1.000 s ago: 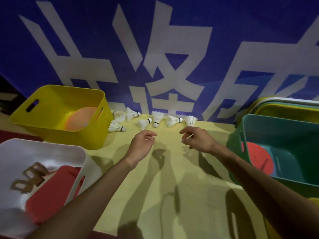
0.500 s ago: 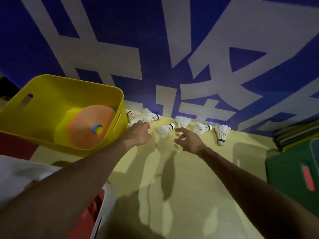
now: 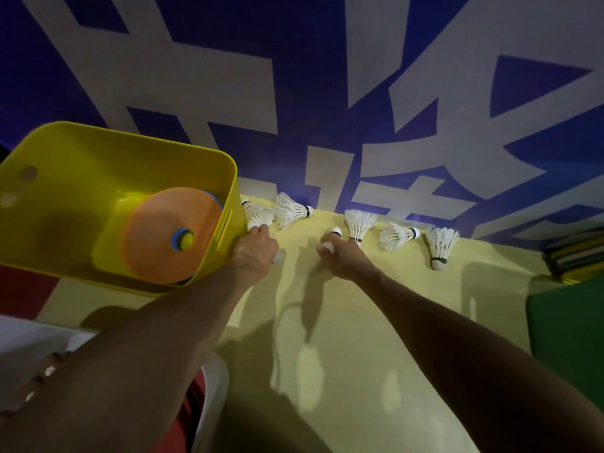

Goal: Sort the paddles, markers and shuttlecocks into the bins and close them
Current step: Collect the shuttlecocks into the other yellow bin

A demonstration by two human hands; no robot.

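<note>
Under the left forearm sits a white bin (image 3: pixel 214 380). On the yellow counter (image 3: pixel 343 338) the left hand (image 3: pixel 256 253) curls over a shuttlecock (image 3: pixel 277 256), of which only the cork shows. The right hand (image 3: pixel 344 258) grips a second shuttlecock (image 3: pixel 335 231). Left of both hands, the yellow bin (image 3: pixel 65 152) holds orange markers (image 3: pixel 157 237). Beyond the hands, loose shuttlecocks (image 3: pixel 397 236) line the blue wall (image 3: pixel 327 93).

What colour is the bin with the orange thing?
Yellow. The bin shows best in the head view.

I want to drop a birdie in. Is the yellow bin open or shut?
Open. The yellow bin has no lid on, and orange markers show inside it.
</note>
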